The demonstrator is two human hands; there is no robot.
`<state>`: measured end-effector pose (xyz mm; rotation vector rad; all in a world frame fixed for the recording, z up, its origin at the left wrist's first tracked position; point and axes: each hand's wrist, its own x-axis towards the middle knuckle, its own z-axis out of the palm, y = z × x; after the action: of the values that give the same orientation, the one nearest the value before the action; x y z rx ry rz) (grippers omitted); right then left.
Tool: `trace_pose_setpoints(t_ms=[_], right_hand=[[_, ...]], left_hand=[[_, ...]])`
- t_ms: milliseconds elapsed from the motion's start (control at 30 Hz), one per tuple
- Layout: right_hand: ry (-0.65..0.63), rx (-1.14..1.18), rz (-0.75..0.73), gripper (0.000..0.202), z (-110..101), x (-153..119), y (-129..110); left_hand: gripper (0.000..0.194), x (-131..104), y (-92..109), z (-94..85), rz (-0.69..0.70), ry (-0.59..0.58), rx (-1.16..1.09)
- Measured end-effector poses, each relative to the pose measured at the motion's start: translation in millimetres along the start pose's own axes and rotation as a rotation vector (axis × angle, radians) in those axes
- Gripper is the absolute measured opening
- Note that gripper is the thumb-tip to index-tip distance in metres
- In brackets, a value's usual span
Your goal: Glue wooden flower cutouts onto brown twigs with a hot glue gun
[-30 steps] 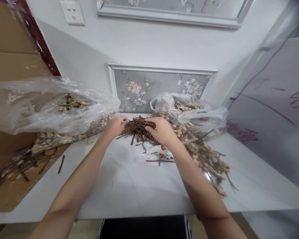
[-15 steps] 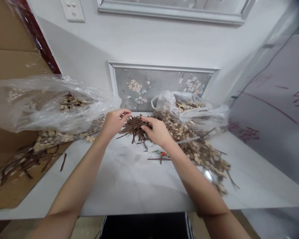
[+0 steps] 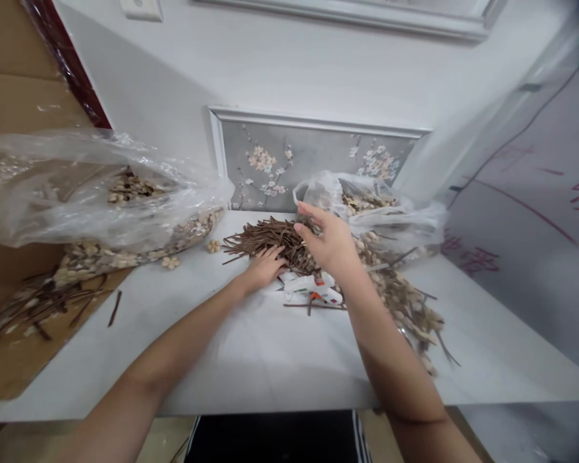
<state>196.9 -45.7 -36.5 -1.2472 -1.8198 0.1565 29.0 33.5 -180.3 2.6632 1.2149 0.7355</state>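
Observation:
A heap of thin brown sticks (image 3: 255, 235) lies on the white table near the wall. My left hand (image 3: 266, 267) rests on the front edge of the heap, its fingers apart and nothing held. Raised over the heap's right end, my right hand (image 3: 327, 239) has thumb and fingers spread with nothing visible between them. A white glue gun (image 3: 309, 287) with orange parts lies just in front of the heap, between my hands. Right of it, pale dried flower pieces (image 3: 390, 289) are piled, partly behind my right forearm.
A clear plastic bag (image 3: 174, 193) of flower pieces is at the left, beside cardboard (image 3: 9, 366) holding dark sticks. Another plastic bag (image 3: 415, 222) stands at the back right. Two loose flower pieces (image 3: 170, 262) lie near the left bag.
My left hand has come down from above the sticks onto their front edge, fingers opening. My right hand has moved right and up, off the sticks. The glue gun is more visible.

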Motion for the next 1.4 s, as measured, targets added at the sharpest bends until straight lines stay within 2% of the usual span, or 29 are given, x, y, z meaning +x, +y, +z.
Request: trace_pose_setpoints(t_ms=[67, 133, 233, 333, 500, 633, 733, 833, 1067, 1167, 1300, 1400], right_hand=[[-0.001, -0.022, -0.015, 0.039, -5.8, -3.1, -5.7], [-0.001, -0.049, -0.027, 0.036, -9.6, -5.1, -9.3], [-0.002, -0.079, -0.036, 0.034, -10.1, -4.4, -8.3], [-0.031, -0.08, -0.019, 0.033, -5.9, -1.1, -4.7], [-0.167, 0.042, 0.019, 0.034, 1.6, -0.1, -6.4], [-0.211, 0.172, 0.018, 0.036, 9.5, -4.0, -9.2], [-0.259, 0.331, 0.032, 0.035, 17.7, -6.1, -10.3], [-0.295, 0.492, 0.025, 0.025, 22.7, -6.7, -12.0], [-0.38, 0.758, 0.197, 0.017, 9.9, -5.7, -18.6], [-0.319, 0.903, 0.242, 0.017, 6.4, -5.1, -18.4], [-0.25, 1.162, 0.297, 0.015, 6.7, -2.9, -16.1], [-0.18, 1.254, 0.347, 0.014, 6.1, -0.9, -15.8]], left_hand=[[0.01, 2.0, -2.0, 3.6, -0.011, 0.02, 0.003], [0.012, 6.0, -11.4, -4.8, -0.041, 0.076, 0.011], [0.017, 11.6, -27.9, -32.7, -0.1, 0.199, 0.022], [0.021, 12.4, -32.2, -67.4, -0.131, 0.335, 0.027], [0.022, 4.1, -5.4, -116.5, -0.066, 0.522, 0.013], [0.021, -4.5, 19.5, -137.6, 0.061, 0.632, 0.079], [0.021, -8.4, 30.6, -143.5, 0.101, 0.618, 0.115], [0.02, -10.2, 35.5, -145.7, 0.119, 0.628, 0.121], [0.019, -11.4, 35.2, -149.0, 0.055, 0.645, 0.051], [0.019, -12.3, 39.5, -150.9, 0.026, 0.567, 0.001], [0.019, -14.4, 49.4, -151.0, 0.002, 0.404, -0.15], [0.017, -16.4, 58.1, -147.5, -0.039, 0.263, -0.306]])
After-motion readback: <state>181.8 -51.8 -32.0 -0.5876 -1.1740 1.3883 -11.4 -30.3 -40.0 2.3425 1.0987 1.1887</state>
